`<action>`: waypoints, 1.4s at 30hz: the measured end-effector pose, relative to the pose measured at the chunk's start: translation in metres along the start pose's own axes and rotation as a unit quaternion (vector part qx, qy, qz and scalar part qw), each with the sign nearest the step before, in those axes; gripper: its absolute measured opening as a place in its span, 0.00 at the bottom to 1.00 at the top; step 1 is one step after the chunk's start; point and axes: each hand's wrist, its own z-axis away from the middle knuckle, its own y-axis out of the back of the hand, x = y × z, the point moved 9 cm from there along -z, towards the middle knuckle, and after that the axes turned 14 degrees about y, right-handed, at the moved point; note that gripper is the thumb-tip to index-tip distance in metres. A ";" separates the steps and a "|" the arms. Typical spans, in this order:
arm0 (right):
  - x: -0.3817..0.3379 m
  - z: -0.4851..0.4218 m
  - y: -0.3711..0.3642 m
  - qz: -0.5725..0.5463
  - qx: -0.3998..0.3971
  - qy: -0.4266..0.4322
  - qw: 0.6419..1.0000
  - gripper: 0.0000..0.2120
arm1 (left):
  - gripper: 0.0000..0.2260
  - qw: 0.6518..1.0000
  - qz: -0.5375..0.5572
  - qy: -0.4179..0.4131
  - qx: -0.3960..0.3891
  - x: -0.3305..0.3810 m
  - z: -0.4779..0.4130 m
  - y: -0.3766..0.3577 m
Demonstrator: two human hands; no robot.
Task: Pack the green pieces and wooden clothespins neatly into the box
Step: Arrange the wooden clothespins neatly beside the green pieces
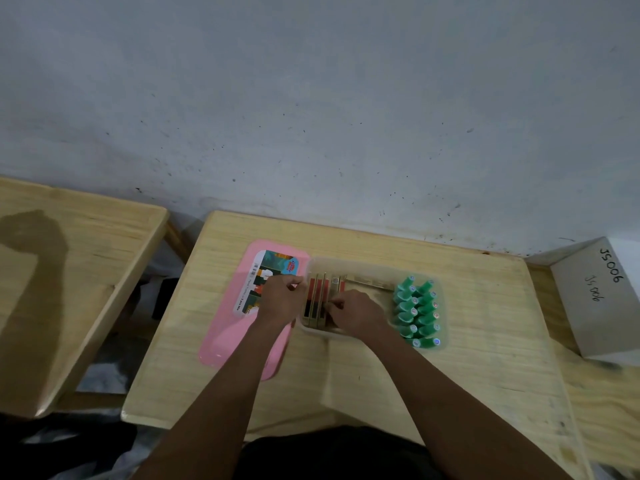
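Both hands curl their grip over flat wooden clothespins inside the clear plastic box (374,268).

Left hand (282,299) pinches at the box's left edge, right hand (356,311) pinches a clothespin (317,299); fingertips are hidden. Rounded green plastic pieces (417,311) fill the right end; a glossy pink lid (221,337) lies beside it on the pale wooden table (485,341).

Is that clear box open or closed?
Open. The box has no lid on; its pink lid lies flat on the table beside it, and both hands reach inside.

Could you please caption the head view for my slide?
Both hands arrange wooden pieces in a clear box beside packed green pieces.
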 end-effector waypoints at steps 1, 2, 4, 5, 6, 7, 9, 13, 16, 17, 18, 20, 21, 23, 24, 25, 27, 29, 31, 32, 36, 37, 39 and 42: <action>0.005 0.003 0.005 0.001 0.014 -0.004 1.000 0.12 | 0.13 1.000 0.002 0.002 -0.001 0.000 0.000 0.000; 0.011 0.006 0.011 0.000 0.036 -0.015 0.999 0.11 | 0.13 1.000 0.002 0.003 -0.001 0.000 0.000 0.000; 0.022 0.011 0.017 -0.016 0.067 -0.042 0.997 0.10 | 0.13 1.000 0.002 0.004 -0.001 -0.001 0.000 0.000; 0.026 0.013 0.015 -0.029 0.064 -0.052 0.996 0.09 | 0.13 1.000 0.002 0.006 -0.002 -0.001 0.000 0.000; 0.027 0.014 0.011 -0.044 0.051 -0.064 0.996 0.09 | 0.13 1.000 0.002 0.008 -0.003 -0.001 0.000 -0.001; 0.027 0.015 0.006 -0.061 0.036 -0.073 0.995 0.11 | 0.13 1.000 0.001 0.008 -0.003 -0.001 0.001 -0.001; 0.023 0.015 -0.001 -0.097 0.015 -0.077 0.992 0.16 | 0.13 1.000 -0.001 0.008 -0.002 0.000 0.002 -0.001; 0.020 0.012 -0.003 -0.130 0.028 -0.079 0.988 0.24 | 0.13 1.000 0.000 0.008 -0.003 0.001 0.002 -0.001; 0.027 0.016 0.002 -0.104 0.052 -0.099 0.988 0.21 | 0.13 1.000 0.001 0.007 -0.005 0.001 0.002 0.000; 0.028 0.017 0.006 -0.065 0.067 -0.095 0.991 0.20 | 0.13 1.000 0.001 0.005 -0.005 0.001 0.002 0.000; 0.024 0.018 0.013 -0.015 0.087 -0.083 0.993 0.17 | 0.14 1.000 0.001 0.005 -0.005 0.001 0.002 0.000; 0.014 0.018 0.022 0.057 0.119 -0.050 0.990 0.11 | 0.14 1.000 0.004 0.005 -0.005 0.001 0.002 0.000; 0.009 0.016 0.022 0.069 0.116 -0.040 0.990 0.08 | 0.14 1.000 0.007 0.006 -0.008 0.001 0.002 0.000; 0.007 0.012 0.013 0.063 0.071 -0.052 0.994 0.10 | 0.14 1.000 0.012 0.007 -0.013 0.000 0.002 0.000; 0.008 0.011 0.009 0.060 0.048 -0.067 0.995 0.11 | 0.14 1.000 0.011 0.006 -0.013 0.000 0.002 0.000; 0.010 0.010 0.008 0.060 0.034 -0.082 0.994 0.12 | 0.14 1.000 0.008 0.005 -0.012 0.000 0.003 0.000; 0.013 0.008 0.009 0.060 0.028 -0.105 0.992 0.15 | 0.14 1.000 0.004 0.002 -0.010 0.001 0.004 0.001; 0.013 0.008 0.010 0.056 0.025 -0.123 0.991 0.18 | 0.13 1.000 0.006 0.003 -0.012 0.002 0.005 0.000; 0.012 0.008 0.009 0.054 0.028 -0.133 0.989 0.19 | 0.13 1.000 0.008 0.003 -0.012 0.002 0.005 0.001; 0.010 0.008 0.009 0.052 0.031 -0.134 0.989 0.20 | 0.13 1.000 0.007 0.001 -0.011 0.003 0.006 0.001; 0.012 0.010 0.011 0.041 0.042 -0.133 0.989 0.19 | 0.13 1.000 0.010 0.005 -0.010 0.001 0.005 0.001; 0.013 0.011 0.013 0.042 0.043 -0.133 0.989 0.19 | 0.13 1.000 0.010 0.006 -0.009 0.001 0.005 0.001; 0.017 0.016 0.016 0.044 0.047 -0.140 0.988 0.20 | 0.13 1.000 0.011 0.005 -0.010 0.001 0.004 0.001; 0.024 0.024 0.021 0.039 0.059 -0.159 0.985 0.24 | 0.13 1.000 0.010 0.005 -0.011 0.001 0.004 0.001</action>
